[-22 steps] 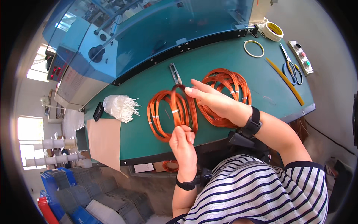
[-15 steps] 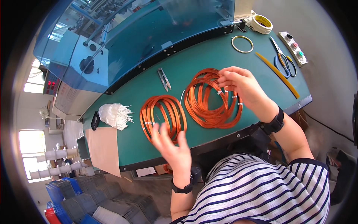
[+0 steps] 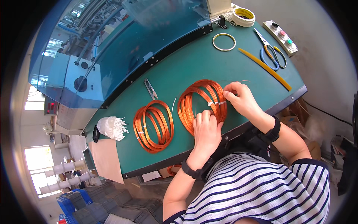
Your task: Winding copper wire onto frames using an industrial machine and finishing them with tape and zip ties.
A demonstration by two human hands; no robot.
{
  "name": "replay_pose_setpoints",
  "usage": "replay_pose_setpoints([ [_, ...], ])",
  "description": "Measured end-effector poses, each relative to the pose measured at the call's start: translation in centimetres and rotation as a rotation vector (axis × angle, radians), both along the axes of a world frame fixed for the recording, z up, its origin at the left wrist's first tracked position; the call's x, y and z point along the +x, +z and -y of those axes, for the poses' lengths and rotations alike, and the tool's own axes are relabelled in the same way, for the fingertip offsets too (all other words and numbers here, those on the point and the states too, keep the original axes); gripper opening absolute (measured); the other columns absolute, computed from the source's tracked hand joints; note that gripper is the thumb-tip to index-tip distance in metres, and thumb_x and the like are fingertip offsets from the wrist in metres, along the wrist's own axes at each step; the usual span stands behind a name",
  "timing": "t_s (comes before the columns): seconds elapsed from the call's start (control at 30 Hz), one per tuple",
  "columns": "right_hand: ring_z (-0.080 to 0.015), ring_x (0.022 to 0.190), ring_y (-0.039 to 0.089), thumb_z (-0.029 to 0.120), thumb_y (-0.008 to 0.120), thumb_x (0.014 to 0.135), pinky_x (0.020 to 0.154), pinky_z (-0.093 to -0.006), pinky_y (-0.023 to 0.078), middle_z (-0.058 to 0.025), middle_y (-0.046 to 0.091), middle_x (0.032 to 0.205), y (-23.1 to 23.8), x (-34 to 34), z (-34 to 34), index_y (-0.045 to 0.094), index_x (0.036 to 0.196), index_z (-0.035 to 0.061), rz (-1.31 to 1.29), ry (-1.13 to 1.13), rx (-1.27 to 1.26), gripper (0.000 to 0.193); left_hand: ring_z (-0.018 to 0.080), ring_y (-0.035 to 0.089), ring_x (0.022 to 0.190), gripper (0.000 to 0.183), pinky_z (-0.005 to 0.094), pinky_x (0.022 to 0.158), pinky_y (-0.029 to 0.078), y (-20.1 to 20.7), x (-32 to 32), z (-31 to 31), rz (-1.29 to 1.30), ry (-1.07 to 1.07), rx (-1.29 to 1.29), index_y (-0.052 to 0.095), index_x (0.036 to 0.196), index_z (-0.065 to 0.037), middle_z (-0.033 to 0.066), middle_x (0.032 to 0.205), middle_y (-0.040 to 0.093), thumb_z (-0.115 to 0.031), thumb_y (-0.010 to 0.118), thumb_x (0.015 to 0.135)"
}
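A larger coil of copper wire (image 3: 194,98), bound with white ties, lies on the green bench top in front of me. My left hand (image 3: 207,131) is closed over its near edge, fingers curled onto the strands. At the coil's right edge, my right hand (image 3: 243,100) pinches with thumb and fingertips; the exact strands between them are hidden. A thin wire end sticks out above that hand. To the left rests a second, smaller copper wire coil (image 3: 140,125), also tied in white, with neither hand on it.
Thread snips (image 3: 150,89) lie behind the coils. A bag of white ties (image 3: 112,127) and brown paper (image 3: 106,158) are at left. At right are scissors (image 3: 269,52), a yellow strip (image 3: 264,69), a tape ring (image 3: 224,42) and a button box (image 3: 281,37). A blue transparent guard (image 3: 149,33) borders the back.
My left hand has moved right, from above the smaller coil onto the larger one. My right hand has come down to the larger coil's right edge. That coil's spread loops now sit closer together.
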State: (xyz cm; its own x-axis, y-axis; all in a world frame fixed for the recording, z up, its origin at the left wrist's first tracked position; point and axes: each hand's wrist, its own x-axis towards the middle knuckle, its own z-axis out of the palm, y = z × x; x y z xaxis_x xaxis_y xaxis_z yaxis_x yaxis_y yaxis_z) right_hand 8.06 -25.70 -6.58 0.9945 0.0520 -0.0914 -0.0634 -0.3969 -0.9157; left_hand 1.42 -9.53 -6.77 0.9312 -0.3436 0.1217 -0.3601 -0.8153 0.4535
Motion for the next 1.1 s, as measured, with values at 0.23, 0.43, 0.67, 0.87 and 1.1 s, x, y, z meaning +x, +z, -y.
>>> replay_pose_setpoints([
  [0.23,-0.0280,0.102,0.059,0.018,0.045,0.092,0.091,-0.0406,0.046,-0.0186,0.059,0.110,0.9,1.2,-2.7,0.050,0.116,-0.0043,-0.743,0.086,1.385,0.033,0.0299,0.047,0.097,0.026,0.0387,0.085,0.037,2.7,0.3,-2.1,-0.134,0.098,-0.456,0.059,0.099,0.002,0.0112,0.103,0.052,-0.014,0.064,0.080],
  [0.43,-0.0307,0.107,0.057,0.014,0.040,0.093,0.089,-0.0414,0.050,-0.0219,0.055,0.117,3.2,1.9,-3.9,0.041,0.123,-0.0076,-0.741,0.163,1.335,0.036,0.0031,0.043,0.058,0.015,0.0198,0.054,0.036,3.9,-0.8,-4.0,-0.236,0.494,-0.867,0.064,0.092,0.000,-0.0050,0.058,0.044,-0.014,0.063,0.087],
  [0.67,-0.0265,0.094,0.060,0.007,0.039,0.093,0.082,-0.0398,0.052,-0.0178,0.057,0.109,4.9,1.1,-5.7,0.047,0.115,-0.0036,-0.785,0.094,1.167,0.026,0.0051,0.051,0.070,0.015,0.0203,0.065,0.042,3.3,-0.6,-4.2,-0.244,0.378,-1.034,0.063,0.094,0.001,0.0000,0.080,0.059,-0.010,0.065,0.084],
  [0.87,-0.0301,0.105,0.057,0.010,0.041,0.093,0.087,-0.0433,0.049,-0.0217,0.054,0.117,5.3,1.4,-7.5,0.043,0.120,-0.0040,-0.779,0.243,1.218,0.030,0.0107,0.059,0.084,0.023,0.0246,0.077,0.047,3.3,-0.3,-6.1,-0.685,0.056,-0.938,0.060,0.102,0.003,0.0063,0.091,0.066,-0.014,0.063,0.086],
  [1.1,-0.0297,0.104,0.058,0.013,0.046,0.092,0.086,-0.0408,0.050,-0.0196,0.059,0.107,6.4,1.8,-8.5,0.048,0.107,-0.0058,-0.864,0.306,1.231,0.024,0.0187,0.061,0.094,0.038,0.0323,0.089,0.045,5.0,-0.3,-5.9,-0.954,-0.107,-1.121,0.058,0.105,0.002,0.0099,0.098,0.065,-0.018,0.072,0.077],
])
